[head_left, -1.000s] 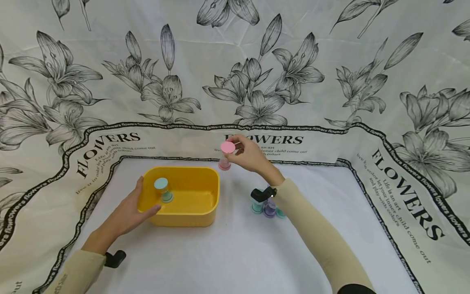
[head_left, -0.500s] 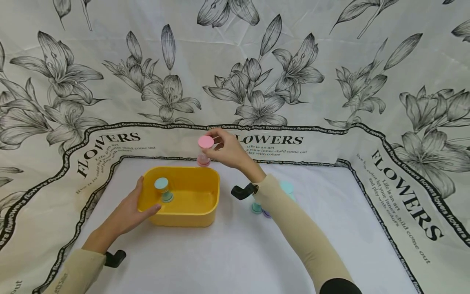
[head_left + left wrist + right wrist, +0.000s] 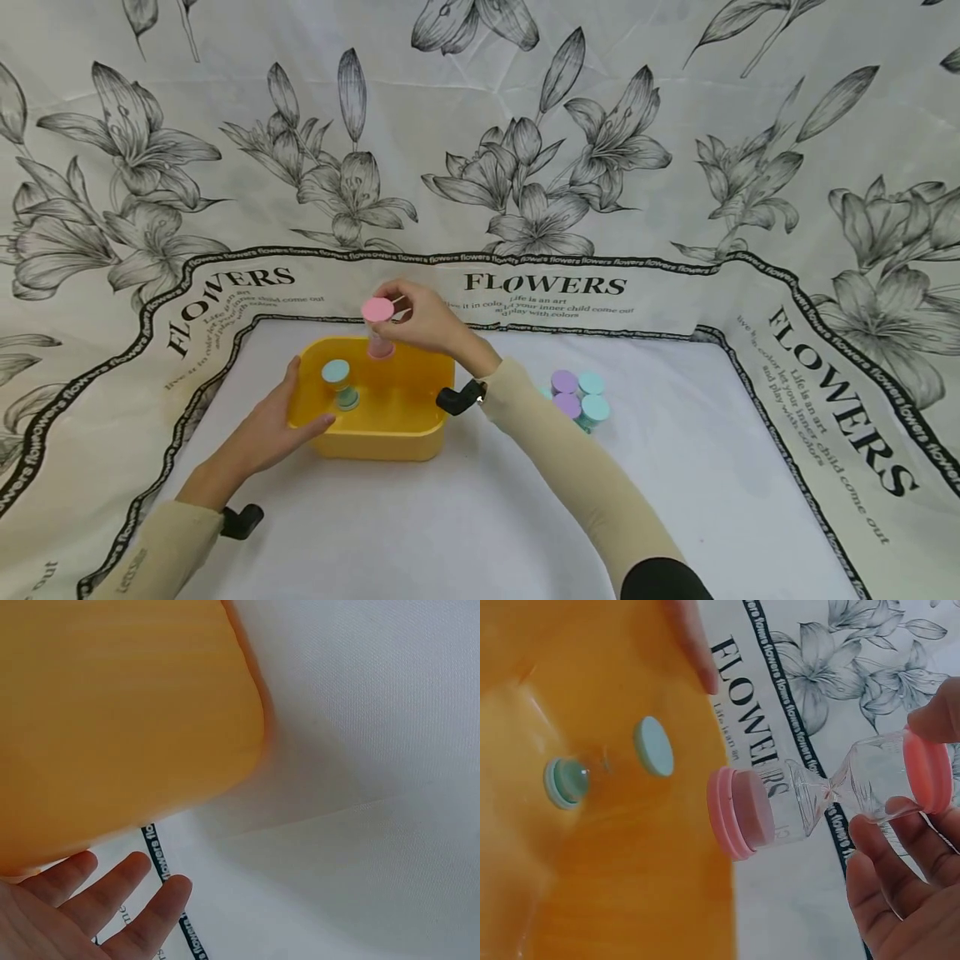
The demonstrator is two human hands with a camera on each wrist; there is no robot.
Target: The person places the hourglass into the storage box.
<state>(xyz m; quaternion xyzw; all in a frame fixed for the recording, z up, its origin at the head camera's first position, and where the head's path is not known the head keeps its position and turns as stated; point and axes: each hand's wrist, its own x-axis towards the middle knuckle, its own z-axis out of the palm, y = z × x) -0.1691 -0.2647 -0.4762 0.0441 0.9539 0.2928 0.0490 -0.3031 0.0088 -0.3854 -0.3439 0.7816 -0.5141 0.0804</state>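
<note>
A: Start with the head view. What's going on?

B: The right hand [image 3: 422, 318] pinches a clear hourglass with round pink caps [image 3: 378, 312] near its upper cap, roughly upright, its lower end overlapping the inside of the yellow, round-cornered plastic box [image 3: 378, 448]. A second clear hourglass with mint-green caps [image 3: 342, 387] stands inside the box, toward its left end.

A: And the left hand [image 3: 272, 430]?

B: Spread wide at the box's left end, thumb by the near rim. I'd call that steadying. To the right of the box, well apart from it, a cluster of purple and mint round-capped pieces [image 3: 580, 396] sits on the white cloth-covered surface [image 3: 480, 533].

A: Does the left wrist view add anything?

B: Three extended, parted fingers beside the box's outer wall. I can't tell how firmly that hand bears on it.

A: The right wrist view?

B: Thumb on one side of the pink cap, fingers on the other. The free pink end overlaps the box's edge in view; its height above the box I can't judge.

A: So which step is this?

B: Likely carrying the pink hourglass in, with release not yet done. The next move would call for a gentle lowering right of the mint one, base level, without knocking it, then loosening the fingers.
</note>
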